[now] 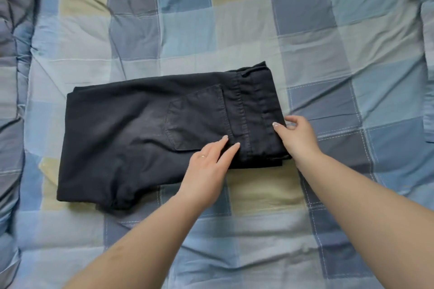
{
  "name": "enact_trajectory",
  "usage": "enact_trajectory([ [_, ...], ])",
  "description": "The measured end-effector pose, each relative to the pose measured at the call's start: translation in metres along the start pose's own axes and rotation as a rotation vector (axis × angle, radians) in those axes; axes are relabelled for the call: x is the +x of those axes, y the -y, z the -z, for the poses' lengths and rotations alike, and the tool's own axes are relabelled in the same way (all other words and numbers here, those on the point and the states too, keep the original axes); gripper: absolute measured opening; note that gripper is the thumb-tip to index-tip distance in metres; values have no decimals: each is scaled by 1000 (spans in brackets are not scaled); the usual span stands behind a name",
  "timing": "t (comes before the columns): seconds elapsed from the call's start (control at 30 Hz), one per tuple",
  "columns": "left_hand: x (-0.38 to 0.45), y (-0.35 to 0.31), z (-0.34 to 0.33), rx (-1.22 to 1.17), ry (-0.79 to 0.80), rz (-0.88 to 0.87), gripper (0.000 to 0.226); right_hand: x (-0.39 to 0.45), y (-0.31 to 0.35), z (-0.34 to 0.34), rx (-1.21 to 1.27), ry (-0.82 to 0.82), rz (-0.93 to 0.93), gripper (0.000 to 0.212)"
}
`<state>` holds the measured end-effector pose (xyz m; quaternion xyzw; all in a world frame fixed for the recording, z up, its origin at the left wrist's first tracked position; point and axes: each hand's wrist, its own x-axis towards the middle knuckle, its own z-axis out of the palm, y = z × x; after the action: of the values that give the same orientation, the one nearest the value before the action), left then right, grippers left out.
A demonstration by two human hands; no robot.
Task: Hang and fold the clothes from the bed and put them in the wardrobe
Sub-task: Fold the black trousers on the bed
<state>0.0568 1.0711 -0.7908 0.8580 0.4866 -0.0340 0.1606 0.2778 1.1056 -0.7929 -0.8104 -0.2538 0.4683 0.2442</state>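
Two bare forearms reach in from the near edge toward the middle of the bed; the left hand (207, 166) lies flat with straight fingers on the folded trousers (145, 134), fingertips touching the cloth just beside the near corner of the back pocket (199, 117), and it clasps nothing; a ring (202, 155) shows on one finger; the right hand (297, 139) is at the right end of the bundle, its thumb resting on top of the waistband (265, 110) while the other fingers curl at the edge past it, so it seems to pinch the waistband layers, though the fingers under the cloth are hidden.

Dark, near-black trousers lie folded into a rough rectangle on the bed, long side running left to right, waistband at the right end and slightly farther from the camera than the left end; the back pocket faces up, right of centre; at the near left corner a fold bulges out past the straight edge.

Beneath everything spreads a checked bedcover (328, 30) of blue, grey, pale yellow and light squares, creased in many places; along the far left it rises in a rumpled ridge (11, 54).
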Motion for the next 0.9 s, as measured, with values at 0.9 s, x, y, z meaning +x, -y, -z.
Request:
enact_trajectory([
  [0.9,-162,113,-5,-1413,-318,1207,17,-181,-17,-166,-308,212,628,39],
])
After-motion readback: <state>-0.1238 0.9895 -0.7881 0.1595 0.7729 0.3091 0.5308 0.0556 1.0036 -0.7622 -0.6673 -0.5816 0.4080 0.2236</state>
